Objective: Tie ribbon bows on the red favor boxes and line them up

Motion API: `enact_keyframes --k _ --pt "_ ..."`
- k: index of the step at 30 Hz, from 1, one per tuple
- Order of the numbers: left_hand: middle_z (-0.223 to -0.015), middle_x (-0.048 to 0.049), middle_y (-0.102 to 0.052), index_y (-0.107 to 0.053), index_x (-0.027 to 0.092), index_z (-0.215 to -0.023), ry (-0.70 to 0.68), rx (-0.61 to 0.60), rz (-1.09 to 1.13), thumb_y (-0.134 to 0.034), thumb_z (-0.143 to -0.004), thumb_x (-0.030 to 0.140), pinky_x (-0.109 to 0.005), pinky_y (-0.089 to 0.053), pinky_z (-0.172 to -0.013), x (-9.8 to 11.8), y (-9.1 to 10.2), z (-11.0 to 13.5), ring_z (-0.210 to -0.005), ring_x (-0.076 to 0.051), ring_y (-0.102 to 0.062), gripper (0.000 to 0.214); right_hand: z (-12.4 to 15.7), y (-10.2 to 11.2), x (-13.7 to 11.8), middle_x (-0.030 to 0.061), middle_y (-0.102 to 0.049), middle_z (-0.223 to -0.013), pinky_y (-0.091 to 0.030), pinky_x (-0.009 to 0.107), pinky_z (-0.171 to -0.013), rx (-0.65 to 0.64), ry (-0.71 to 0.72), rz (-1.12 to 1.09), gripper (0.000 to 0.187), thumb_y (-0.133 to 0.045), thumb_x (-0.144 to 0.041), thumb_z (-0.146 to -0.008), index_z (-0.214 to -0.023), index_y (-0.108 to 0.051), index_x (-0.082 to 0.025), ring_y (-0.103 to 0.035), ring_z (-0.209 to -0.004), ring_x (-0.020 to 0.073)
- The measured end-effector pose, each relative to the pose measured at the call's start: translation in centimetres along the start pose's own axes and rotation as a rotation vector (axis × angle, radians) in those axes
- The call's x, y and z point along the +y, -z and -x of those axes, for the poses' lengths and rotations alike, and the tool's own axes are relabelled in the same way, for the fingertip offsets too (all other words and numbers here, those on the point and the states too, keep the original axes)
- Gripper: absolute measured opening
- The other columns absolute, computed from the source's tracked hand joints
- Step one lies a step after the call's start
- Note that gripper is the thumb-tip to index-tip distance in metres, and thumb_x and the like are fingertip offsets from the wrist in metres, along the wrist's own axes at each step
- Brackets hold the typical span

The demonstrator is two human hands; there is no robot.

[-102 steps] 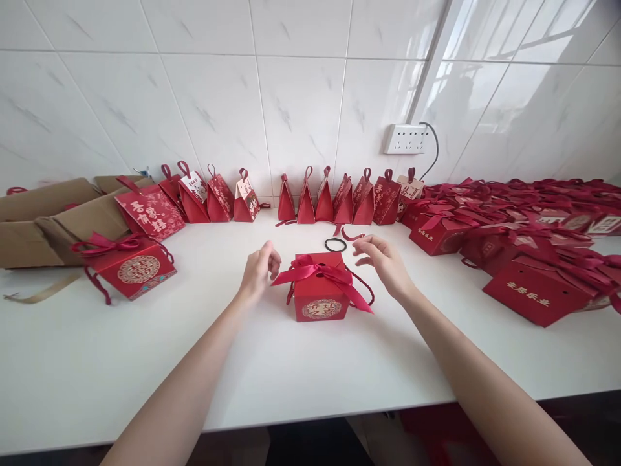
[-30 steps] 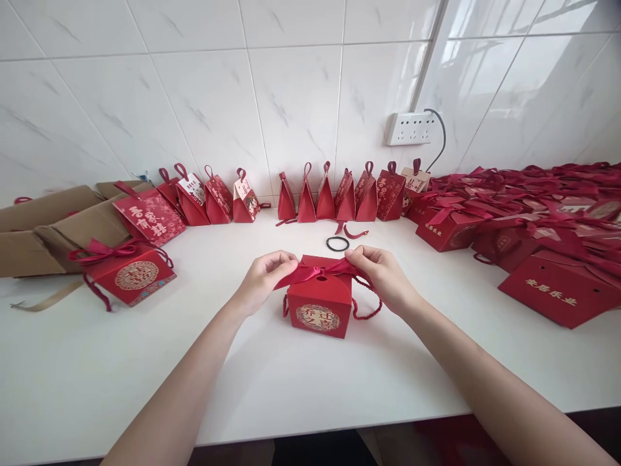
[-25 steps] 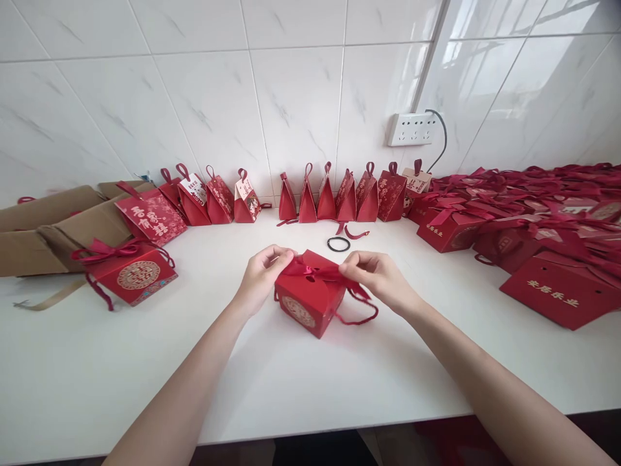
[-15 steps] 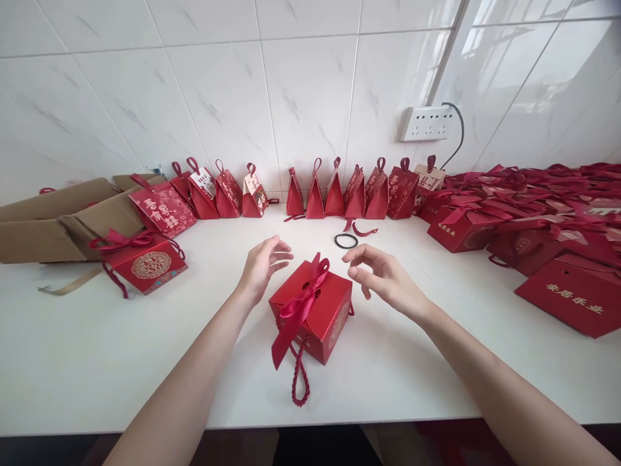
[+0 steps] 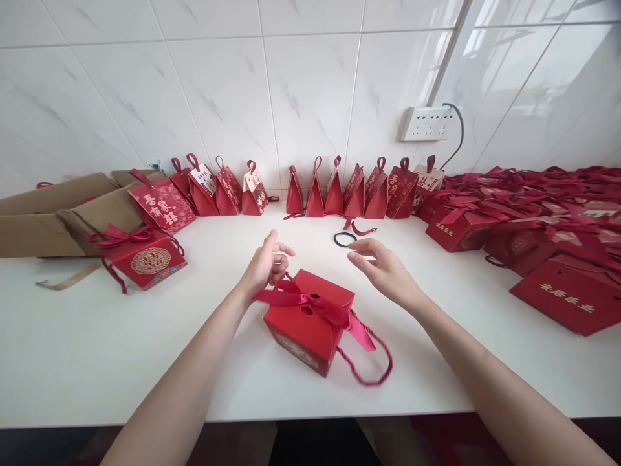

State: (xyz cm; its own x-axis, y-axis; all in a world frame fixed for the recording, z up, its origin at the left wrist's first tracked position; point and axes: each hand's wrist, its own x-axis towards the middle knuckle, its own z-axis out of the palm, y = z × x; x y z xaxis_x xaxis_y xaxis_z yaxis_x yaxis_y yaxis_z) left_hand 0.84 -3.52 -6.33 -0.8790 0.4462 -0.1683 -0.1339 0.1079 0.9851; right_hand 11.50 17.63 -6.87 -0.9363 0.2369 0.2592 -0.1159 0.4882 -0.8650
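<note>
In front of me on the white table (image 5: 160, 362) sits a red gift box (image 5: 308, 343), turned at an angle. A glossy crimson ribbon bow (image 5: 315, 307) crosses its lid, and a twisted cord handle (image 5: 388, 362) loops out at its right. My left hand (image 5: 264, 264) is beside the box's far left corner, index finger stretched and the others partly curled; whether it touches the box or its far cord I cannot tell. My right hand (image 5: 388, 272) hovers right of the box, thumb and fingers apart, holding nothing. Beyond its fingertips lies a black ring (image 5: 345, 240).
Several small red triangular boxes (image 5: 314, 200) stand along the tiled wall. Another bowed red box (image 5: 150, 264) is at the left, by brown cardboard (image 5: 33, 233). A heap of red boxes (image 5: 572, 294) fills the right side. A power strip (image 5: 425, 123) hangs on the wall.
The box has turned on the table, so its bow and near cord now point right instead of toward me. My left fingers have curled slightly; my right hand has barely moved.
</note>
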Motion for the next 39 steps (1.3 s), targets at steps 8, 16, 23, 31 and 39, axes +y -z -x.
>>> enact_keyframes --k 8,16,23,31,39 --pt "-0.051 0.0033 -0.028 -0.04 0.019 -0.053 0.01 -0.538 -0.355 -0.051 -0.063 0.078 -0.025 -0.01 -0.042 1.6 1.3 2.0 -0.043 -0.007 -0.02 0.061 1.5 2.3 -1.9 -0.0055 -0.042 -0.037 -0.034 0.021 -0.039 -0.669 -0.057 -0.174 0.055 -0.054 -0.071 -0.071 -0.064 -0.057 -0.016 -0.041 -0.032 0.0076" --pt "-0.041 -0.0018 -0.047 -0.058 0.019 -0.054 0.101 -0.86 -0.458 -0.064 -0.059 0.069 -0.026 -0.02 -0.033 2.6 2.8 2.6 -0.033 -0.012 -0.037 0.051 2.1 3.0 -2.8 0.0012 -0.061 -0.054 -0.04 0.017 -0.032 -1.057 -0.293 -0.127 0.037 -0.071 -0.051 -0.065 -0.07 -0.069 -0.014 -0.056 -0.041 0.0104" --pt "-0.05 -0.0065 -0.063 -0.057 0.014 -0.057 0.079 -0.923 -0.396 -0.068 -0.073 0.04 -0.018 -0.031 -0.033 3.1 3.5 3.2 -0.036 -0.012 -0.054 0.032 2.1 2.1 -2.3 -0.0044 -0.052 -0.04 -0.033 0.015 -0.027 -1.093 -0.253 -0.263 0.029 -0.067 -0.039 -0.076 -0.065 -0.062 -0.012 -0.045 -0.028 0.0059" --pt "-0.03 0.0041 -0.042 -0.04 0.016 -0.046 -0.202 -0.506 0.218 -0.07 -0.063 0.027 -0.016 -0.027 -0.028 2.4 4.0 2.7 -0.022 -0.007 -0.036 0.035 0.3 3.9 -0.5 -0.0117 -0.009 -0.034 -0.015 0.015 -0.028 -0.512 0.012 -1.183 0.045 -0.055 -0.021 -0.078 -0.048 -0.022 -0.019 -0.011 -0.024 0.0017" --pt "-0.039 0.0095 -0.029 -0.03 0.019 -0.052 -0.319 0.348 0.726 -0.051 -0.063 0.017 -0.015 -0.024 -0.031 3.1 4.8 1.1 -0.029 -0.004 -0.029 0.023 -0.6 8.0 1.8 -0.0109 -0.005 -0.026 -0.012 0.013 -0.025 -0.346 0.227 -1.333 0.051 -0.05 -0.033 -0.083 -0.039 -0.029 -0.018 -0.002 -0.021 0.0012"
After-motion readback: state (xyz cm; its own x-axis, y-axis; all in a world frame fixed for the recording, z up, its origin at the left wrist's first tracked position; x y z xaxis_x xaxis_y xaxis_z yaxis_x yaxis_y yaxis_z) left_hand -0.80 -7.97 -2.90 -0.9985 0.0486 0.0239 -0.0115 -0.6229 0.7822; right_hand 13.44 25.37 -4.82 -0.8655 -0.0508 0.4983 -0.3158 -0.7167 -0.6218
